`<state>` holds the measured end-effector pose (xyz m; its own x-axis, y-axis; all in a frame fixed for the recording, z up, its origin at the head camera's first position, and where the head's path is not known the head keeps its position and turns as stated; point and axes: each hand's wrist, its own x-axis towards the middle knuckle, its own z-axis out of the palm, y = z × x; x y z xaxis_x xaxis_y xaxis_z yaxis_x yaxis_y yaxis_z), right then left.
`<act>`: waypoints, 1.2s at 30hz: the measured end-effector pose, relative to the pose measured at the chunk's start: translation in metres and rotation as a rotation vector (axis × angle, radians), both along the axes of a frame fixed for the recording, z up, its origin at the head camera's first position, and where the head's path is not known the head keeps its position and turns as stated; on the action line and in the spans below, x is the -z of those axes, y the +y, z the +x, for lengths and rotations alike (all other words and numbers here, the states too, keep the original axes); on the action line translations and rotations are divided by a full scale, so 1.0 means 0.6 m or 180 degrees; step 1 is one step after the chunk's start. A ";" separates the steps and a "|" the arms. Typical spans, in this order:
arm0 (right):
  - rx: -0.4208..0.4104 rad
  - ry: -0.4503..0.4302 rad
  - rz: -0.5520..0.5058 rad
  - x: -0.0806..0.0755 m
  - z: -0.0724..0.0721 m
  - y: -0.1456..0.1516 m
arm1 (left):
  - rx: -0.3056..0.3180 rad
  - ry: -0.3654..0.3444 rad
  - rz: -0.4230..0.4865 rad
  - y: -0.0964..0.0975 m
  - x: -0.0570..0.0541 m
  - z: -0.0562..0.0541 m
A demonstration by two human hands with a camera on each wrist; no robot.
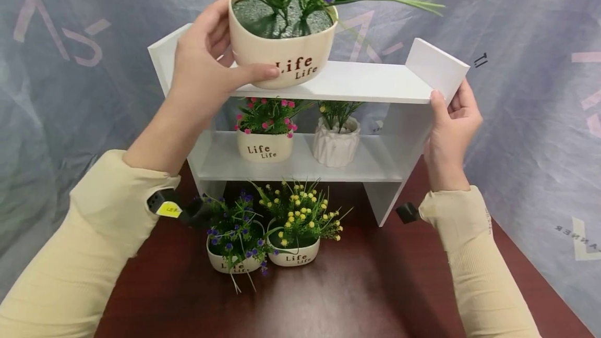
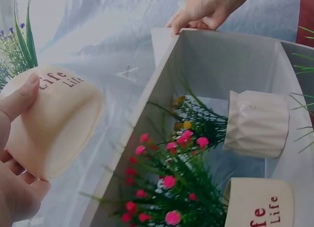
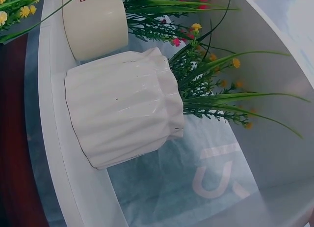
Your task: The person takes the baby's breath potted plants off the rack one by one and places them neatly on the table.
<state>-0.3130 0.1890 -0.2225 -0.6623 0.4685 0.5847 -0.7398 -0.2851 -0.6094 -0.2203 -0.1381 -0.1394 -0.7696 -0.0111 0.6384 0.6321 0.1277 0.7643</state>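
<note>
My left hand [image 1: 199, 67] grips a cream oval flowerpot [image 1: 255, 51] marked "Life", with its thumb across the front. Purple flowers on green stems rise from it. In the left wrist view this pot [image 2: 68, 109] shows its underside, apart from the top board of a white two-tier shelf [image 1: 371, 80]. At the shelf's upper right corner, my right hand [image 1: 453, 134] holds the upright end panel [image 1: 436, 67], thumb in front and fingers behind. The right wrist view does not show that hand.
On the middle shelf stand a cream pot with pink flowers [image 1: 265, 147] and a white ridged pot [image 1: 336, 142]. Below, on the dark red table [image 1: 338, 296], are a purple-flowered pot [image 1: 235, 262] and a yellow-flowered pot [image 1: 296, 257]. Grey printed cloth [image 1: 526, 25] hangs behind.
</note>
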 end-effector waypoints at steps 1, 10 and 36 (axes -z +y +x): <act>-0.0005 -0.0004 -0.0002 0.000 0.001 0.000 | 0.0042 0.0016 0.0065 -0.004 0.000 0.004; -0.0052 0.0010 -0.0075 -0.001 0.005 0.004 | 0.0154 -0.0085 0.0329 -0.039 0.013 0.035; -0.0070 -0.0036 -0.0235 -0.004 0.017 0.009 | 0.0768 0.0205 0.0736 -0.216 0.131 0.087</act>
<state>-0.3030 0.1943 -0.2199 -0.6793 0.4954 0.5415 -0.7260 -0.3457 -0.5945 -0.1683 -0.2675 -0.2180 -0.7258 0.0161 0.6877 0.6710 -0.2035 0.7130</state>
